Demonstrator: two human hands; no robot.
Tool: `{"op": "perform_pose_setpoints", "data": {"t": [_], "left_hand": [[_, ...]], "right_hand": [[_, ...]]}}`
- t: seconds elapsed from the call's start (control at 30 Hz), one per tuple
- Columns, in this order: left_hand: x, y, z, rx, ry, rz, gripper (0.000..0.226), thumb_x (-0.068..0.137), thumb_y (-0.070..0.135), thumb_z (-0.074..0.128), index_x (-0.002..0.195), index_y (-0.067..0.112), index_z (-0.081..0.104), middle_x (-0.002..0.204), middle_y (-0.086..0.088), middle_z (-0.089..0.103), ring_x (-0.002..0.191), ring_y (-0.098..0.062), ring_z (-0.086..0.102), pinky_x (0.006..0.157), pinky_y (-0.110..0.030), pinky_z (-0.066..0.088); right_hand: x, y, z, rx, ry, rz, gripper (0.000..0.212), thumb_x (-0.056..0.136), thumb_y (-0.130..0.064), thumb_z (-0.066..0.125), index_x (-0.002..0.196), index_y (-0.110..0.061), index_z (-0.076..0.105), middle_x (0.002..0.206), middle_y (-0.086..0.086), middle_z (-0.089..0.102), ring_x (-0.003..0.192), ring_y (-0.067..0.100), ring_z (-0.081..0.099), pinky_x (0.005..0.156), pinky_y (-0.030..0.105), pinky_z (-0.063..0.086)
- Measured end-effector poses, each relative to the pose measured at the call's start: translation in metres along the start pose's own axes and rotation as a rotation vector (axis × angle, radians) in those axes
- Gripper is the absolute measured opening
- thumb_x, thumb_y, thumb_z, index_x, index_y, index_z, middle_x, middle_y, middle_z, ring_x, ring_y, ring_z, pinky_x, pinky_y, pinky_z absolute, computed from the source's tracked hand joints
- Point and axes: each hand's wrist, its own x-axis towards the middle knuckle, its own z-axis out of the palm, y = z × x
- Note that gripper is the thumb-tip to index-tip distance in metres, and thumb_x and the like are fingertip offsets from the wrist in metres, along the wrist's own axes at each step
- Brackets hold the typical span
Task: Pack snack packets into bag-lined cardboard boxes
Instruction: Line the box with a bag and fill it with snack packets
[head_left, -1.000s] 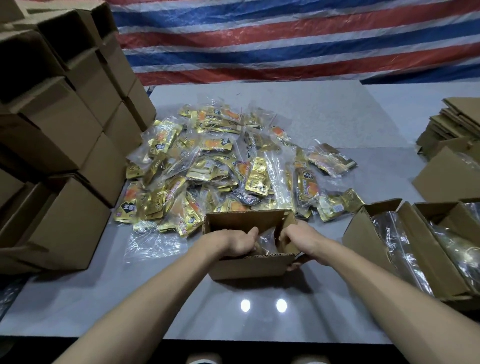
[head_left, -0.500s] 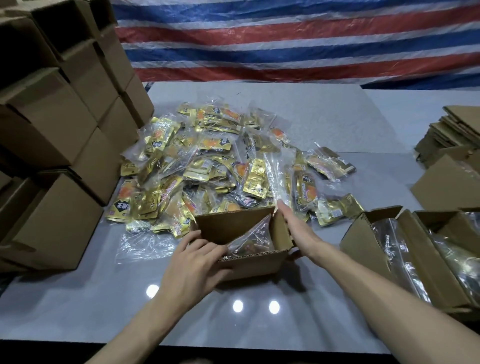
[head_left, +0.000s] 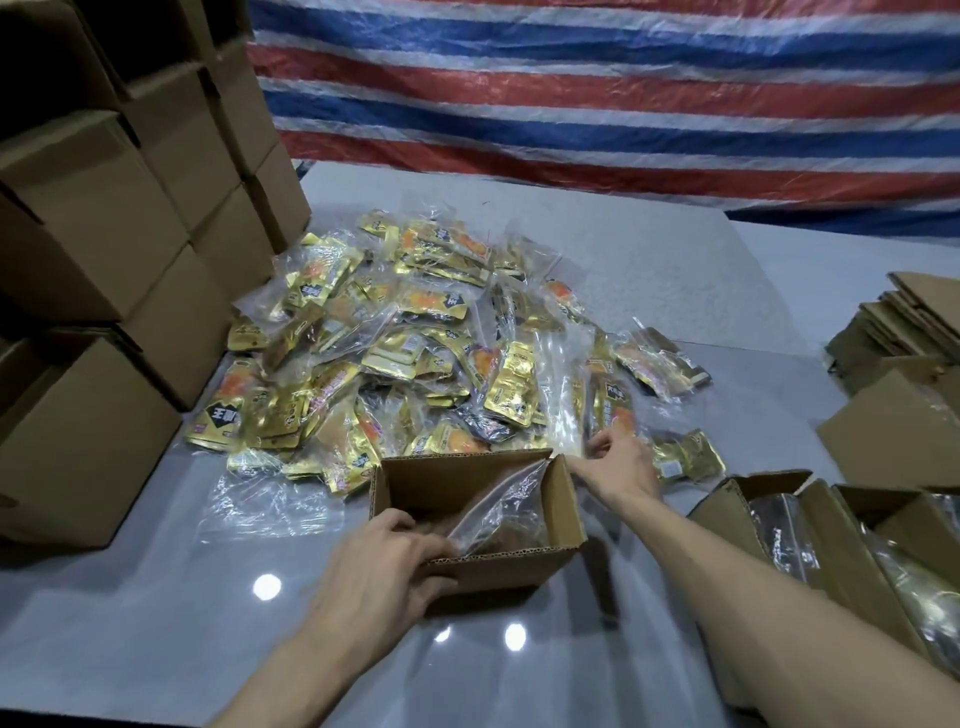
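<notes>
Now, your right hand (head_left: 615, 460): gone from the box (head_left: 457, 478) corner it touched half a second ago, out at the packet pile (head_left: 415, 353), pinching a clear-bagged packet (head_left: 561, 410) at its near edge.
Your left hand (head_left: 384, 566): gripping the box's near wall, fingers inside.
Box: on the tabletop (head_left: 156, 623), clear bag (head_left: 498, 509) inside, just beside the pile.

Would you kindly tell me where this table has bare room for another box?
Free: the near strip of table between the box stack and the open box; also beyond the packet pile, below the striped tarp. Crowded: the centre, and by the lined boxes.
</notes>
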Motion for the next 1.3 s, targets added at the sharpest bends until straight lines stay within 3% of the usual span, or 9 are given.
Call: {"op": "perform_pose_setpoints", "data": {"t": [0.2,0.33,0.5,0.57,0.7,0.93,1.07,1.2,1.3], "left_hand": [[0.0,0.001,-0.002,0.007,-0.025,0.01,0.046,0.042,0.047,0.099,0.084,0.042,0.079,0.062,0.018,0.065,0.07,-0.01,0.067,0.046,-0.016,0.047],[0.0,0.001,-0.006,-0.056,-0.044,-0.056,0.037,0.077,0.052,0.079,0.113,0.047,0.072,0.086,0.012,0.07,0.099,-0.011,0.06,0.071,-0.026,0.049],[0.002,0.003,-0.006,-0.003,-0.057,-0.002,0.041,0.049,0.05,0.096,0.085,0.042,0.08,0.059,0.018,0.063,0.066,-0.009,0.062,0.052,-0.016,0.044],[0.0,0.001,-0.004,-0.026,-0.034,-0.01,0.037,0.065,0.05,0.089,0.1,0.044,0.078,0.074,0.017,0.071,0.081,-0.012,0.062,0.064,-0.02,0.046],[0.001,-0.005,0.0,-0.052,-0.094,-0.065,0.042,0.09,0.056,0.061,0.131,0.047,0.062,0.115,0.02,0.07,0.104,-0.009,0.047,0.078,-0.021,0.033],[0.012,-0.011,-0.011,0.017,-0.24,-0.029,0.048,0.093,0.056,0.056,0.14,0.046,0.05,0.124,0.019,0.061,0.108,-0.008,0.045,0.082,-0.021,0.033],[0.014,-0.01,-0.015,-0.003,-0.249,-0.048,0.057,0.093,0.052,0.058,0.145,0.04,0.04,0.13,0.016,0.058,0.114,-0.01,0.045,0.086,-0.024,0.034],[0.014,0.001,-0.018,0.119,-0.32,-0.093,0.067,0.093,0.055,0.055,0.151,0.036,0.028,0.144,0.013,0.048,0.129,-0.017,0.041,0.113,-0.045,0.027],[0.021,0.022,-0.026,0.354,-0.398,-0.152,0.058,0.09,0.058,0.056,0.137,0.024,0.048,0.129,0.001,0.058,0.133,-0.031,0.037,0.115,-0.068,0.005]], "right_hand": [[0.001,0.0,0.001,-0.182,0.144,-0.06,0.019,0.098,-0.029,0.056,0.083,-0.02,0.059,0.09,0.003,0.062,0.086,0.024,0.061,0.068,0.031,0.046],[0.009,-0.007,-0.025,-0.137,0.219,-0.023,0.008,0.097,-0.017,0.047,0.089,-0.014,0.047,0.078,0.003,0.053,0.066,0.015,0.049,0.056,0.03,0.035],[0.026,-0.032,-0.081,0.196,0.215,-0.069,0.012,0.089,-0.016,0.053,0.08,-0.01,0.052,0.078,0.009,0.065,0.073,0.027,0.057,0.059,0.033,0.041],[0.029,-0.044,-0.095,0.228,0.168,-0.058,0.011,0.089,-0.011,0.055,0.088,-0.002,0.061,0.079,0.008,0.072,0.071,0.026,0.063,0.061,0.035,0.044],[0.033,-0.059,-0.113,0.288,0.144,0.01,0.026,0.09,0.001,0.051,0.065,-0.007,0.053,0.075,0.015,0.054,0.057,0.023,0.047,0.052,0.029,0.045],[0.016,-0.07,-0.136,0.158,-0.112,-0.03,0.023,0.071,-0.002,0.087,0.089,0.004,0.074,0.092,0.009,0.07,0.079,0.018,0.066,0.052,0.023,0.058],[0.008,-0.077,-0.149,0.017,0.063,-0.17,0.011,0.078,-0.015,0.086,0.075,-0.013,0.076,0.078,0.009,0.071,0.071,0.019,0.062,0.06,0.034,0.056],[-0.002,-0.084,-0.16,-0.097,0.18,-0.232,0.016,0.079,-0.034,0.084,0.075,-0.021,0.076,0.078,0.004,0.074,0.078,0.024,0.069,0.077,0.049,0.06],[-0.015,-0.091,-0.164,-0.159,0.187,-0.23,0.018,0.079,-0.038,0.083,0.077,-0.022,0.077,0.076,0.002,0.073,0.076,0.024,0.07,0.078,0.051,0.06]]}}
